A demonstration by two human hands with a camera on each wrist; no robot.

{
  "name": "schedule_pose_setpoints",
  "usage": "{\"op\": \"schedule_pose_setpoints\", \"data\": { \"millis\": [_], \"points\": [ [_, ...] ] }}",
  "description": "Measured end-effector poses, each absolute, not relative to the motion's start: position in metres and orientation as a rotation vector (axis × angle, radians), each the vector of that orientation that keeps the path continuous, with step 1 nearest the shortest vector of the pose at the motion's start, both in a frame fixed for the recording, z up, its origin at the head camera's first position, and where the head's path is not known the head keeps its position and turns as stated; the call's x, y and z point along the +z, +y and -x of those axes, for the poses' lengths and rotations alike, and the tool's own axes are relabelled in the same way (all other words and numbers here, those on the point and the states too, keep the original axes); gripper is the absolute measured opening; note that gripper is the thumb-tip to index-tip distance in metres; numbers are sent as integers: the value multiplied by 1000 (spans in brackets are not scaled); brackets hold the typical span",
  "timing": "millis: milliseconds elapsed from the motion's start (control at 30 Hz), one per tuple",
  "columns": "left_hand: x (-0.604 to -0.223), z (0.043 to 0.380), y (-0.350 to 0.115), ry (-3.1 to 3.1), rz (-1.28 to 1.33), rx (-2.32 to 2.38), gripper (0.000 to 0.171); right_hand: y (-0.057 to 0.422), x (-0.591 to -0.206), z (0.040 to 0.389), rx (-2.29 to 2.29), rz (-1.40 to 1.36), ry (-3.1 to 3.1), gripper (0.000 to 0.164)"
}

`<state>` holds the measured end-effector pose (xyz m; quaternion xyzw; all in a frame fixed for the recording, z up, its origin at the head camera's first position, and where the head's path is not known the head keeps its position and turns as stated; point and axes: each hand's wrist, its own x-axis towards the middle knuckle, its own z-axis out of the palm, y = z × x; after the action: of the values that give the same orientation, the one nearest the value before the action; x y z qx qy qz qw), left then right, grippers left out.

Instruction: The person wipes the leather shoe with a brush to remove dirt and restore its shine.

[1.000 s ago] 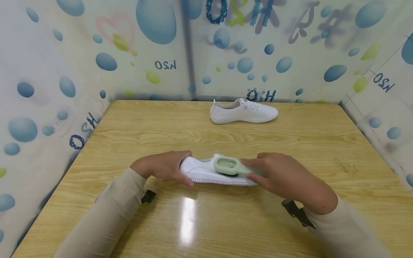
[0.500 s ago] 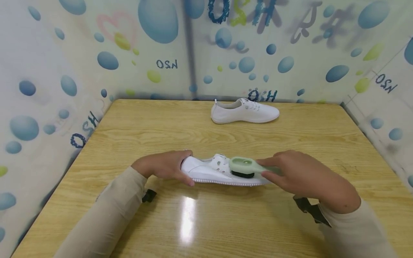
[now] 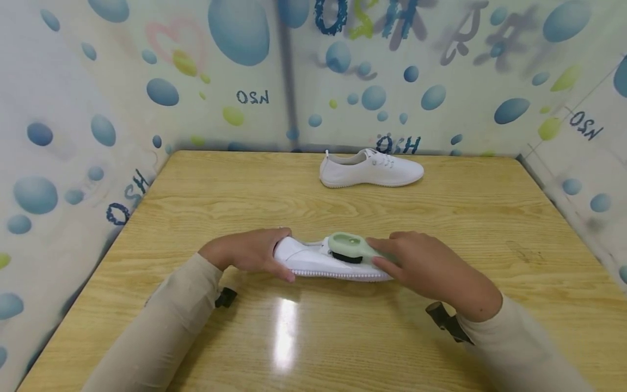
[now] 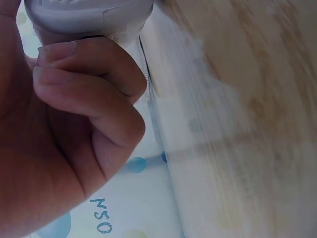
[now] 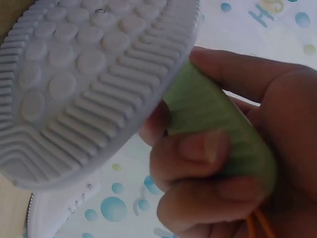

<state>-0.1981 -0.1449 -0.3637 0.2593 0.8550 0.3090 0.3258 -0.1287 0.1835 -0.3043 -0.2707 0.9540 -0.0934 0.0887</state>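
Near the middle of the table, my left hand (image 3: 254, 252) grips a white shoe (image 3: 308, 261) by its heel, toe to the right. In the left wrist view, curled fingers (image 4: 94, 89) lie right at the heel. My right hand (image 3: 426, 267) holds a light green brush (image 3: 348, 243) by its handle; the dark bristles lie against the shoe's upper, by the lace area. The right wrist view shows the fingers wrapped round the ribbed green handle (image 5: 213, 119), an orange cord at its end, and the shoe's studded white sole (image 5: 89, 84) tilted up.
A second white shoe (image 3: 369, 169) stands at the back of the wooden table (image 3: 235, 190), toe to the right. Behind it rises a wall (image 3: 196, 120) covered with blue and green bubble shapes. Dark camera mounts (image 3: 443, 321) hang under both wrists.
The brush first slid right toward the toe, then came back left to the lace area, my right hand moving with it. My left hand and the shoe stay nearly in place.
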Motion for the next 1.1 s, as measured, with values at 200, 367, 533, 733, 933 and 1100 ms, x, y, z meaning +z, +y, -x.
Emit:
{"op": "schedule_pose_setpoints", "data": {
  "millis": [200,367,533,733,933,1100],
  "points": [
    [-364,198,-145,2245,-683,807,59,192,-298,131,-311,802,2760,41],
    [-363,197,-144,2251,-688,799,58,209,-287,131,-380,777,2688,41],
    [-362,197,-145,2256,-694,796,57,210,-286,130,-440,809,2689,40],
    [-363,198,-143,2263,-711,811,56,197,-294,131,-437,878,2696,43],
    [-366,197,-144,2328,-759,804,57,203,-294,132,-428,839,2688,41],
    [-363,189,-146,2461,-778,736,57,207,-298,135,-395,765,2719,38]
  ]
}}
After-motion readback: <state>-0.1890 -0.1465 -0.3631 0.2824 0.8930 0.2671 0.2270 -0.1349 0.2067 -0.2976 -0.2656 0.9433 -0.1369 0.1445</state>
